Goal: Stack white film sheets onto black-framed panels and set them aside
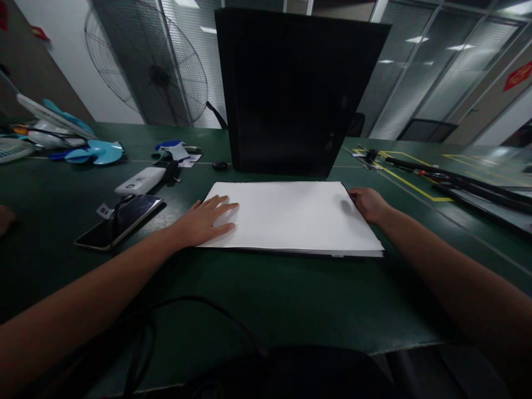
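A stack of white paper (pixel 286 219) lies flat on the green table, with a thin dark edge showing beneath it. My left hand (pixel 205 221) rests on the paper's left side, fingers spread and palm down. At the right edge of the stack is my right hand (pixel 368 204), its fingers curled against the side; the fingertips are partly hidden, so what they grip is hard to make out. Behind the paper a large black panel (pixel 295 94) stands upright.
On the left of the green table (pixel 257 288) are a phone (pixel 137 213), a white device (pixel 141 180) and blue fan blades (pixel 97 152). Black rods (pixel 465 183) lie at right. Another person's hand (pixel 5 219) shows at the left edge. A cable (pixel 199 298) crosses the front.
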The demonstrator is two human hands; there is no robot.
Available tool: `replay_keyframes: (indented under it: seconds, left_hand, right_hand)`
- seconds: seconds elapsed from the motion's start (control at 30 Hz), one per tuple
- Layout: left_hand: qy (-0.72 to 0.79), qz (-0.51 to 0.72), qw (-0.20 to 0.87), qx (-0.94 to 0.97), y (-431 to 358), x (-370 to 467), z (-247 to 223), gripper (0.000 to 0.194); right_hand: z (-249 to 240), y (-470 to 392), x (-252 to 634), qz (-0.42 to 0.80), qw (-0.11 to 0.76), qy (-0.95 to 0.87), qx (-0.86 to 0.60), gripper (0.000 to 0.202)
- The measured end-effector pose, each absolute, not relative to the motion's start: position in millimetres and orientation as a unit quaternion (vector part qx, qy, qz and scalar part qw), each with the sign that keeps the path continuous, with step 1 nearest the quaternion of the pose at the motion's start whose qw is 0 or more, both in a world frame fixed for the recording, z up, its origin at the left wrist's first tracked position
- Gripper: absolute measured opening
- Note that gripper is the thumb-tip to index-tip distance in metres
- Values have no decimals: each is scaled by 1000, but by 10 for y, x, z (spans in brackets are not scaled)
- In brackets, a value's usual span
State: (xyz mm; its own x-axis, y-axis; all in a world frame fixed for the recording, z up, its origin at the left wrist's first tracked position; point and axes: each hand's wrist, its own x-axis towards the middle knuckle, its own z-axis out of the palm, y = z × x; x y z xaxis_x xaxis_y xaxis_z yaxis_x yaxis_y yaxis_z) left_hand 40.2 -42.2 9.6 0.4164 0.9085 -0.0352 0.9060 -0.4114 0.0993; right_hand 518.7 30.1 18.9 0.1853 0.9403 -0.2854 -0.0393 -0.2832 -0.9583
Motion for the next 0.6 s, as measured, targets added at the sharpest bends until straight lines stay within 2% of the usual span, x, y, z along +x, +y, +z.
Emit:
replay_keyframes:
  seconds: [0.3, 0.47, 0.6]
  left_hand:
    - [532, -4, 59, 845, -409, 371, 114, 75]
    - [529, -5, 40, 848, -412, 359, 111, 74]
    - [479, 17, -30, 877, -487, 423, 193, 70]
  right_hand:
    - [110, 271, 5083, 522, 436, -395, -618, 36]
    - [89, 276, 5091, 509, 431, -411, -622, 37]
    - [53, 287, 5080, 487, 436, -426, -626, 33]
